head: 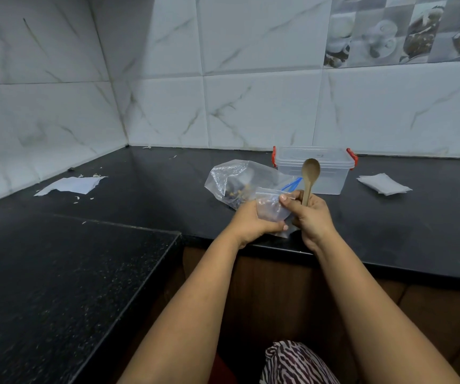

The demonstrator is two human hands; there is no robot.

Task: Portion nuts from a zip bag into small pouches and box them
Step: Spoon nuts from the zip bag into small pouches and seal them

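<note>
Now left hand [251, 221] grips small pouch [270, 206] holding nuts; right hand [310, 214] grips spoon [309, 176], pinches pouch.

Hidden, blurred and cropped parts of a kitchen counter view.

The left hand [253, 223] covers the small pouch's [271, 206] lower edge; its contents look blurred. The right hand [310, 214] hides the wooden spoon's [310, 173] handle end. Dark nuts inside the far zip bag [234, 181] are indistinct. Both forearms and the patterned clothing [295, 364] run off the near edge.

A small clear pouch [271, 207] is held upright above the counter edge; behind it lies the crumpled zip bag [237, 180], beside the lidded clear box [315, 169].
</note>
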